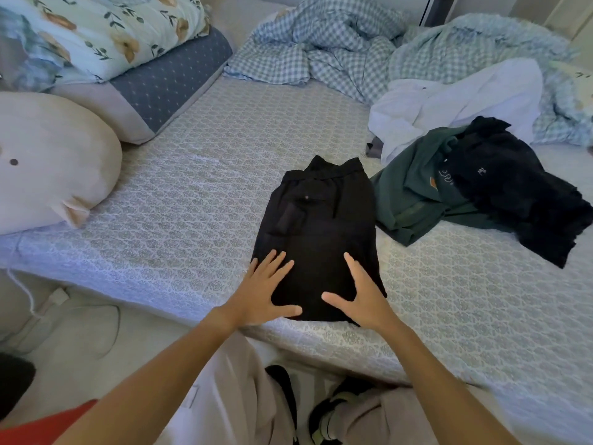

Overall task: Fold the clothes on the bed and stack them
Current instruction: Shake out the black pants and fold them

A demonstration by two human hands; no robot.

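While both palms press flat, fingers spread wide, holding nothing: left hand [263,289] on near-left corner of folded black trousers [316,232], right hand [359,295] on near-right edge. First garment looks folded. Beyond right hand, unfolded: green shirt [414,197], black top [519,191], white garment [449,101]. No stack yet.

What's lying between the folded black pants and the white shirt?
In the head view, part of the green shirt and bare bed sheet separate black pants from white shirt.

Black trousers [316,232] folded flat on bed edge; green shirt [414,200], black garment [513,191], white garment [449,101] crumpled beside.
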